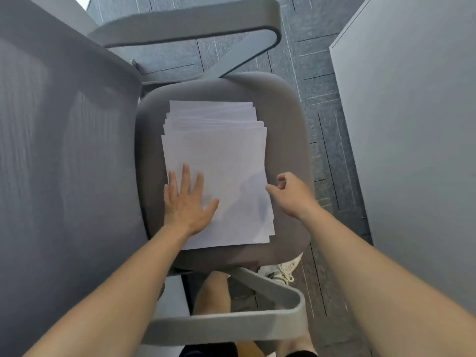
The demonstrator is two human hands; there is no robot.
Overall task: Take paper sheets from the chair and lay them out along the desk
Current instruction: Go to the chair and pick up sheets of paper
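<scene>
— Where is the stack of paper sheets (219,155) found?
— It is seen lying on the grey chair seat (286,119). The sheets are slightly fanned, so the far edges are staggered. The mesh backrest (64,150) is seen to the left of the seat.

— How is it placed relative to the hands?
— Its near left part is covered by the left hand (185,202). Its right edge is met by the right hand (293,194), roughly level with the left one.

— How is the left hand held?
— It is laid flat, palm down, with the fingers straight and spread and the thumb splayed toward the middle of the top sheet. Nothing is gripped.

— And the right hand?
— Its fingers are curled, and the thumb tip is set against the stack's right edge. Whether a sheet is pinched cannot be told.

— What else is seen?
— A white sneaker (280,269) is seen on the carpet (322,99), beyond the seat's near right corner.
</scene>
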